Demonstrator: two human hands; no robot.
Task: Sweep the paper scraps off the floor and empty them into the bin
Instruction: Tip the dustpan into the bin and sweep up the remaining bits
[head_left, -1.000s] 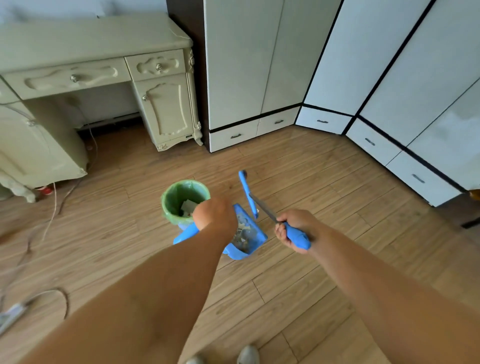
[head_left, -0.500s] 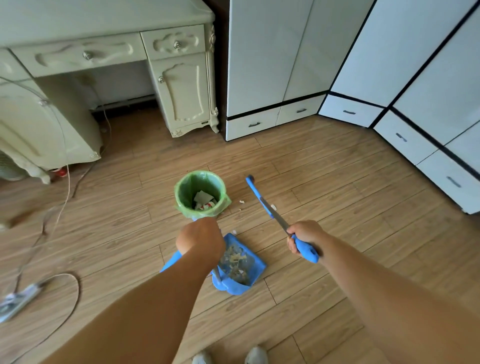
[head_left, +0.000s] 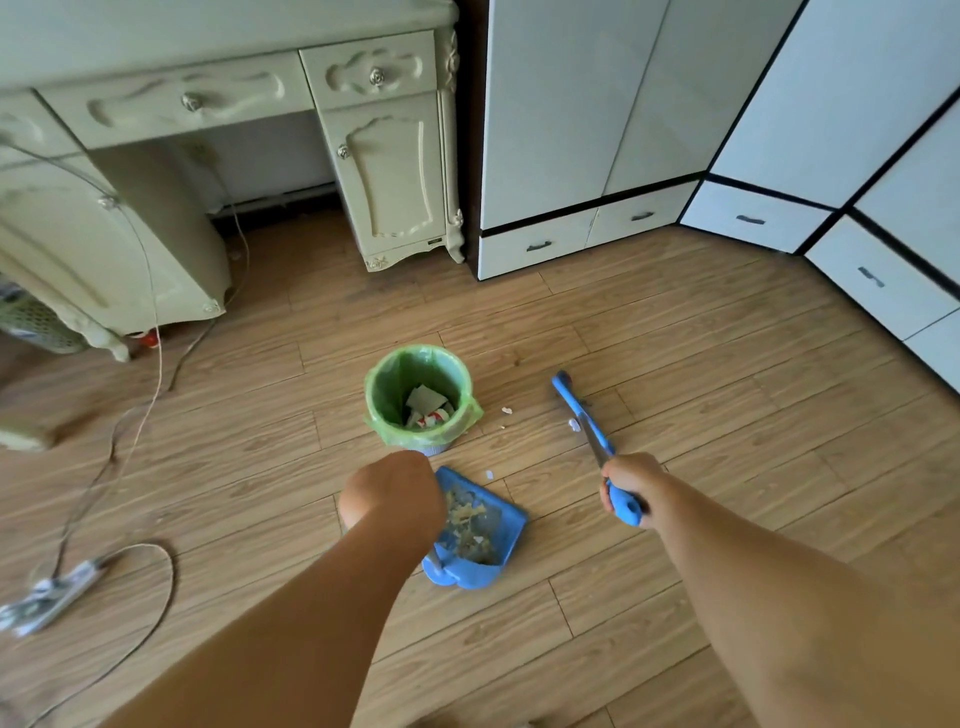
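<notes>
A small bin (head_left: 418, 364) lined with a green bag stands on the wooden floor with paper pieces inside. Just in front of it my left hand (head_left: 390, 493) grips the handle of a blue dustpan (head_left: 480, 535), which holds a heap of paper scraps. To the right, my right hand (head_left: 626, 486) is closed around the blue handle of a broom (head_left: 571, 402) that points away toward the floor. A few white scraps (head_left: 506, 410) lie on the floor between the bin and the broom. The dustpan's handle is hidden behind my left hand.
A cream dresser (head_left: 363, 130) stands behind the bin at the back left, white wardrobes with drawers (head_left: 597, 228) at the back and right. Cables and a power strip (head_left: 57, 592) trail over the floor at the left.
The dustpan has come back from beside the bin rim and sunk lower in front of the bin. The view has shifted so that bin and furniture sit further right and closer.
</notes>
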